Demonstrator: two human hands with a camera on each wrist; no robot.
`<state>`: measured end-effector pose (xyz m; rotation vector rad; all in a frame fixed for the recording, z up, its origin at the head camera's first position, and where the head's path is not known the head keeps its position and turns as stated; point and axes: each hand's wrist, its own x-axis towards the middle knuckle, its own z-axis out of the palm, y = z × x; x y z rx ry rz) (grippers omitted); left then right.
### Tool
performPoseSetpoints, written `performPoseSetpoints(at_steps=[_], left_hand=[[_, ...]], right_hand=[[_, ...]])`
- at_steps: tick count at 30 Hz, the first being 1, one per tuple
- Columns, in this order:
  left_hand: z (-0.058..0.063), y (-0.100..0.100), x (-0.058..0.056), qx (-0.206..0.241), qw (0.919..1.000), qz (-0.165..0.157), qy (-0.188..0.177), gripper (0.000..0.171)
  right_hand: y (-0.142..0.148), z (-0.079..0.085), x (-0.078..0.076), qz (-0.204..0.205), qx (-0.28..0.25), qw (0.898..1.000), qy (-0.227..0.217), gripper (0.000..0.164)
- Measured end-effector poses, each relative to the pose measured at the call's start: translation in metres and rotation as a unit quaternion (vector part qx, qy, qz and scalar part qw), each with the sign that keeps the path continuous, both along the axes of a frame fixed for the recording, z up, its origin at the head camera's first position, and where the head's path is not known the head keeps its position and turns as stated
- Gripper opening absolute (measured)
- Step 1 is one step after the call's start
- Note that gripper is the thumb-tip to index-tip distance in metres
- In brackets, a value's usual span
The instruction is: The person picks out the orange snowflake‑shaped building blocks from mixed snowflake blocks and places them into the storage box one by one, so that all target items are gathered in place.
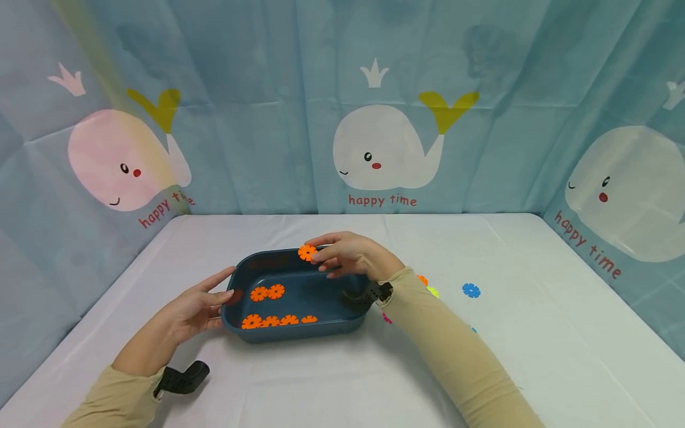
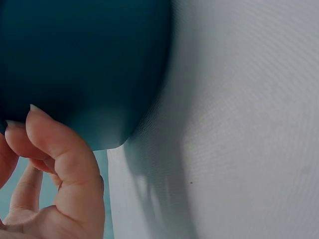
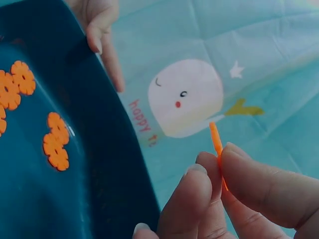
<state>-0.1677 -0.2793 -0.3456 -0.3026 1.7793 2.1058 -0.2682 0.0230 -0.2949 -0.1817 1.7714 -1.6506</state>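
Observation:
My left hand [image 1: 194, 306] grips the left end of a dark blue tray [image 1: 299, 334], thumb at the rim and fingers along the outer wall. In the left wrist view the fingers bend against the tray's side [image 2: 89, 59]. Above the tray's far rim, my right hand [image 1: 350, 252] pinches an orange snowflake disc [image 1: 304, 249] between thumb and fingers. The right wrist view shows this disc [image 3: 216, 139] edge-on. Several more orange discs [image 1: 276, 291] lie inside the tray, some along its near wall and a pair farther back; the near wall partly hides the front ones.
On the white table [image 1: 535, 333], right of the tray, lie a blue disc [image 1: 471, 290] and a yellow one [image 1: 433, 292]. Orange, pink and blue discs there are partly hidden by the right forearm [image 1: 444, 333]. A whale-print curtain [image 1: 267, 148] stands behind the table.

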Motion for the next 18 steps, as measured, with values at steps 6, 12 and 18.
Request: performPoseSetpoints(at_steps=[6, 12, 18], left_hand=[[0.000, 0.000, -0.001, 0.000, 1.0000, 0.002, -0.003, 0.045], [-0.001, 0.000, -0.001, 0.007, 1.0000, 0.006, -0.004, 0.043], [-0.002, 0.000, -0.001, 0.017, 0.9998, 0.007, -0.006, 0.040]], right_hand=[[-0.009, -0.006, -0.003, 0.006, 0.010, 1.000, -0.008, 0.045], [-0.019, -0.013, -0.007, 0.031, 0.030, 0.999, -0.013, 0.044], [-0.028, -0.018, -0.011, 0.052, 0.064, 0.997, -0.007, 0.043]])
